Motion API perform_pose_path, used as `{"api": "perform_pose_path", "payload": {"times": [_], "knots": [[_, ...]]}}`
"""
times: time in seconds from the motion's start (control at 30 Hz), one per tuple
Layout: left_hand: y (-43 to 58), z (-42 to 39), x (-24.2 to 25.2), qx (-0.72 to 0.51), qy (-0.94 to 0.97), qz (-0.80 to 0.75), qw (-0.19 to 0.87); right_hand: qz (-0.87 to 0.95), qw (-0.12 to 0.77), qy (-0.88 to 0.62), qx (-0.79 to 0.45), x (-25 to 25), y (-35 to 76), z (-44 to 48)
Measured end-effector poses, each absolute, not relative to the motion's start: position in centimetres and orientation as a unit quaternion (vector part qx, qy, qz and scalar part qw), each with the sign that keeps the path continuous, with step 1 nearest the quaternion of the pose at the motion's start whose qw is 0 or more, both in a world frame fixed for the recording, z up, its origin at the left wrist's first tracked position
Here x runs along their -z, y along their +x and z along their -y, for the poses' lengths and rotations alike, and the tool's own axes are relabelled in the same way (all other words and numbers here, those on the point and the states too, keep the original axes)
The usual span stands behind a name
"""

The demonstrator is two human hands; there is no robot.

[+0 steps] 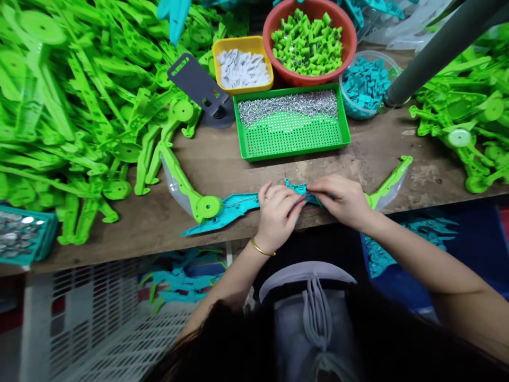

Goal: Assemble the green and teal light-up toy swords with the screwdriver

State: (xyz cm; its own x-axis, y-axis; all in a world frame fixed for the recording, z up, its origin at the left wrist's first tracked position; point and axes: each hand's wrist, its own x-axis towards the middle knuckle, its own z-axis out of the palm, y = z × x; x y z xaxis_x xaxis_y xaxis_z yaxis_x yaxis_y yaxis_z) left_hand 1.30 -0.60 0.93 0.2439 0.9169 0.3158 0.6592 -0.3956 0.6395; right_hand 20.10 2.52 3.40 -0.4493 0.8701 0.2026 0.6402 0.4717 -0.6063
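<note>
A toy bow [240,203] with a teal plastic body and green curved limbs lies along the front of the bench. Its left limb [183,180] ends in a round green disc, and its right limb [392,183] sticks out past my right hand. My left hand [279,215] is closed over the middle of the body, fingertips pinched together. Opposite it, my right hand [340,197] pinches at the same spot from the right. Thin wire runs along the teal part. What small piece sits between the fingertips is too hidden to make out.
Beyond the hands stands a green tray [294,146] of screws. Behind it are a yellow tub [222,53] of white pieces, a red bowl [270,32] of green pieces and a clear tub [352,109] of teal pieces. Green parts [79,106] heap at left; a dark pole [441,58] slants at right.
</note>
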Motion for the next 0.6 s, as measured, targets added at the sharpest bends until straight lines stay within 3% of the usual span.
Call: {"api": "perform_pose_path", "payload": {"times": [0.27, 0.6], "knots": [[2.5, 2.5, 1.0, -0.308, 0.763, -0.564, 0.068, 0.827, 0.167, -0.499, -0.198, -1.7, 19.0, -3.8], [2.6, 2.4, 1.1, -0.298, 0.758, -0.574, 0.085, 0.839, 0.154, -0.491, -0.177, -1.4, 19.2, -3.8]]}}
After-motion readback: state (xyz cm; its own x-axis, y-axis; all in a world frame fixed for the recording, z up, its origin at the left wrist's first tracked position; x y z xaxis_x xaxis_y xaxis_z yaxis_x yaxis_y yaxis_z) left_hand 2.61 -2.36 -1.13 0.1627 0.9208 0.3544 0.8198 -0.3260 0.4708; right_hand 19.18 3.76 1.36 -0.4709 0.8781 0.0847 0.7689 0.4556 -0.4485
